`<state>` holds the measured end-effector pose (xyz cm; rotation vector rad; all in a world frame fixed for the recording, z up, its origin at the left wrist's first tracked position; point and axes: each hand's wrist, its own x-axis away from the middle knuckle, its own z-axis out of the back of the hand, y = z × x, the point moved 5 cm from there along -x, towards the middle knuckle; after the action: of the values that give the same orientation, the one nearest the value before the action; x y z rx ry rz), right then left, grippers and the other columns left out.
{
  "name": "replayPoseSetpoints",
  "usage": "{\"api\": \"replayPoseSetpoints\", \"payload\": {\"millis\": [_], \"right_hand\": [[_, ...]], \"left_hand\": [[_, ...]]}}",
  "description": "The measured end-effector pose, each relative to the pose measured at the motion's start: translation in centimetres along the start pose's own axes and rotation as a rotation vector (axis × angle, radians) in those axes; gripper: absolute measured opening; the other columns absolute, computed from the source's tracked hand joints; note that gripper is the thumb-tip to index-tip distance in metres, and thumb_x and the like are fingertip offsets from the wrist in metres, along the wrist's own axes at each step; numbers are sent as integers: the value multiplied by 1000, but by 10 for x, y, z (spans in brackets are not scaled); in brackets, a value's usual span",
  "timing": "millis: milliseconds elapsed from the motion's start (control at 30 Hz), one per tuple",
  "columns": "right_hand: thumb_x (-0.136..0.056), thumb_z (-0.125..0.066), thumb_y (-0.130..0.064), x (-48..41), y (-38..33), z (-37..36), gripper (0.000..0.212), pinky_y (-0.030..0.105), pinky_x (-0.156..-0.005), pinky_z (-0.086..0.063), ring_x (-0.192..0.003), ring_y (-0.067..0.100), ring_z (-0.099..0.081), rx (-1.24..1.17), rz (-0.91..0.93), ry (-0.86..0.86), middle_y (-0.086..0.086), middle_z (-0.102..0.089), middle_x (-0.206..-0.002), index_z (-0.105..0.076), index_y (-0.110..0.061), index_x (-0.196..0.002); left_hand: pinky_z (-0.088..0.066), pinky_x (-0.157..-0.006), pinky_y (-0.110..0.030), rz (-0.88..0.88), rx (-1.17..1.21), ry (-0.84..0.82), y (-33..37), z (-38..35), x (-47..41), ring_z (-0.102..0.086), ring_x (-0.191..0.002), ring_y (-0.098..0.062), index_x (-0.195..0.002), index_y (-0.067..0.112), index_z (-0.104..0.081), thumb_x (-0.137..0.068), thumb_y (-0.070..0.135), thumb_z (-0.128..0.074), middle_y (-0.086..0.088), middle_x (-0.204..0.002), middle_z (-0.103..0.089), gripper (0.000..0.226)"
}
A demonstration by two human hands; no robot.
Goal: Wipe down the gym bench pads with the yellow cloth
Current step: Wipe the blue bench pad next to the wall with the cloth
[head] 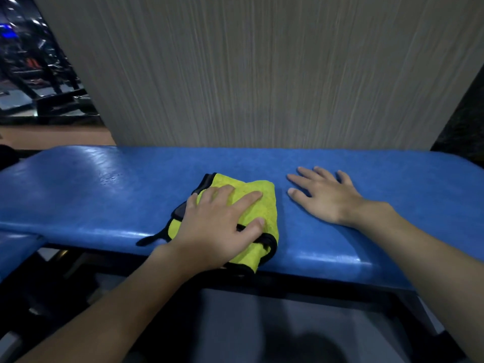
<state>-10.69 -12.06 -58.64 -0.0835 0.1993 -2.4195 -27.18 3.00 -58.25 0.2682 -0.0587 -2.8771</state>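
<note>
A long blue bench pad (104, 195) runs across the view from left to right. A yellow cloth (258, 205) with black edging lies crumpled on its middle, one corner hanging over the near edge. My left hand (217, 229) presses flat on the cloth with its fingers spread and straight. To the right, my right hand (322, 195) rests palm down on the bare pad, fingers spread, a short gap away from the cloth.
A grey wood-grain wall panel (262, 74) stands right behind the pad. A second blue pad (15, 247) begins at the lower left. Dark gym machines (34, 74) show at the far left. The black bench frame (288, 286) and grey floor lie below.
</note>
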Motion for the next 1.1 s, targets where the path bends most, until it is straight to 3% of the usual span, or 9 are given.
{"api": "replayPoseSetpoints", "payload": {"millis": [167,467,667,1100], "right_hand": [[-99,-18,-61,-2,2,-5,59,54,-120,2,-153,17,-1,19,0,-9,-12,-6,-166,-17,-43,-155],[-96,-16,-63,-2,2,-6,60,52,-121,2,-152,15,2,38,4,6,-16,-5,-165,-14,-45,-154],[-94,-16,-63,0,2,-5,62,49,-121,3,-151,12,2,3,2,11,-17,-6,-164,-17,-46,-153],[-97,-24,-63,1,0,-2,58,49,-121,0,-151,12,-4,-27,-8,22,-17,-13,-163,-24,-46,-152]], "left_hand": [[-17,-118,-56,-1,76,-70,-12,-5,-42,-19,-148,-24,-149,58,-20,-68,78,-1,2,-160,-27,85],[-26,-112,-59,1,86,-56,-28,-21,-156,-32,-141,-32,-147,54,-27,-67,79,-4,-3,-154,-37,87],[-25,-110,-60,81,73,-70,-34,-30,-212,-33,-139,-36,-146,56,-27,-89,69,-24,-7,-154,-36,59],[-17,-118,-56,-10,65,-33,-28,-17,-94,-20,-147,-27,-148,57,-25,-81,74,-8,-4,-158,-31,72]]}}
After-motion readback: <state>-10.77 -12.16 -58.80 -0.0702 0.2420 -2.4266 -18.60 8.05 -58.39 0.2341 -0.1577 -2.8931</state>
